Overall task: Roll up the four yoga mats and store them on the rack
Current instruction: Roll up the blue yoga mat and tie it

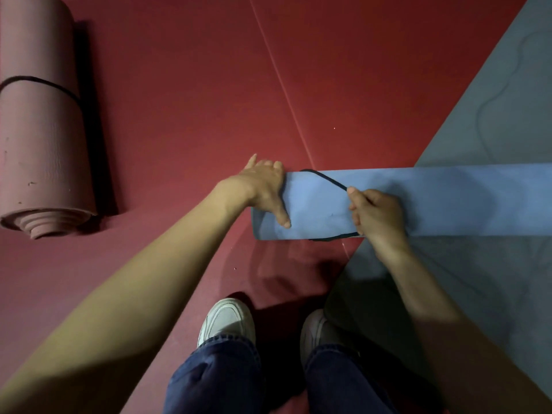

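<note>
Blue mat (448,201) lies left-to-right — left hand (263,189) spread on it, right hand (376,213) pinching strap (328,179).

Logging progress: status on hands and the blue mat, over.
Left hand rests on blue mat end. Right hand pinches black strap looped round it. Pink mat lies apart, left.
</note>
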The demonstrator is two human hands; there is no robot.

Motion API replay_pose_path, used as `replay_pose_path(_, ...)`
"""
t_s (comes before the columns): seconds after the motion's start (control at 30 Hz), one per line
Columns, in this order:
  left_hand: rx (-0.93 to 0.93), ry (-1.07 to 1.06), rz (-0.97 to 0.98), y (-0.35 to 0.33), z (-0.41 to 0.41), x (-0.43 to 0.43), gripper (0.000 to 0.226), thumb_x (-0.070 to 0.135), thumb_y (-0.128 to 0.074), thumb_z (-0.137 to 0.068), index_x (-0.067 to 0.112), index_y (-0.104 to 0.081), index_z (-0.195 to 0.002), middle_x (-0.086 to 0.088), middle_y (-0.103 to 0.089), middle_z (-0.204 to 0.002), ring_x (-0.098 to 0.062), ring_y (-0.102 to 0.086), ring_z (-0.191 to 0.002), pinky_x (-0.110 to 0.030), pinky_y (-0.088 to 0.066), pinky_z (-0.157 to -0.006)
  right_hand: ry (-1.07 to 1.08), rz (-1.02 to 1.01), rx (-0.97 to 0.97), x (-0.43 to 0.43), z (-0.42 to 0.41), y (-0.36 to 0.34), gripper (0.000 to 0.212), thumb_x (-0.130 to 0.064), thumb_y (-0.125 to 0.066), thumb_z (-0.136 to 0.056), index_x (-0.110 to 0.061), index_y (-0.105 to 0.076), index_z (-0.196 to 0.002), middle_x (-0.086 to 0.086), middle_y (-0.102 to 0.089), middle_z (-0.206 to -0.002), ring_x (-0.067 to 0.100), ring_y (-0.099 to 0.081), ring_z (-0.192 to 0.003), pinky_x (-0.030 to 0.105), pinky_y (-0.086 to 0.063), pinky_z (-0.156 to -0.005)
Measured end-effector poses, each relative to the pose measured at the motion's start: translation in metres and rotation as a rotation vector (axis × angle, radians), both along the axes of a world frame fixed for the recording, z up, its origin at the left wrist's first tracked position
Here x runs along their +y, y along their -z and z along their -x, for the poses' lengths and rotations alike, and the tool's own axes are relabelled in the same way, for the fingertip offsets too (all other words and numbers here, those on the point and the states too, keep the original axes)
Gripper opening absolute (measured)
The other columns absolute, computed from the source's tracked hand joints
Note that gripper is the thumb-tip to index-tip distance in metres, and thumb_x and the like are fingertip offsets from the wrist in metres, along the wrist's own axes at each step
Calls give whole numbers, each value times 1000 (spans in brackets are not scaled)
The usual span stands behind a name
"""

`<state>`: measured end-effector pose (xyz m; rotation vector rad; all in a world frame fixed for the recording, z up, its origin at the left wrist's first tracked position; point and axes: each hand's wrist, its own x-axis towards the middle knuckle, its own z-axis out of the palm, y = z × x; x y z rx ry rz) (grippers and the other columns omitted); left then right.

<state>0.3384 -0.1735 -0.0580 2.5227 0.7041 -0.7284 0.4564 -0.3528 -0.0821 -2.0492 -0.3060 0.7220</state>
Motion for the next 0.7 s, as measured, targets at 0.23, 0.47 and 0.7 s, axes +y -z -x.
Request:
replay_pose_path(0.23,-92,77,-216,17,8,-37,129,70,-77,-47,10,-19,-145,-8,-37,-137,-30,-35,-127,-53,-27,-108,-140,-57,392,2,3,-23,29,-30,-57,-92,-5,-64,-79,-4,-35,-39,10,-31,-35,26,-32,-46)
replay_pose_path(0.47,-260,72,-385,29,54,-57,118,65,-74,-48,7,-33,-141,-11,-41,-135,-34,-38,-122,-52,-27,-103,32,-333,1019,58,8,-42,17,-29,-57,-90,-19,-54,-103,2,-64,-86,9,-55,-57,21,-39,-57)
replay_pose_path(0.7,-294,-34,-375,30,118,-20,119,70,-75,-36,9,-45,-134,-12,-53,-125,-35,-51,-114,-49,-35,-97,351,-543,1025,58,-22,-23,15,-21,-44,-97,-7,-46,-100,1,-60,-79,3,-38,-37,15,-31,-45)
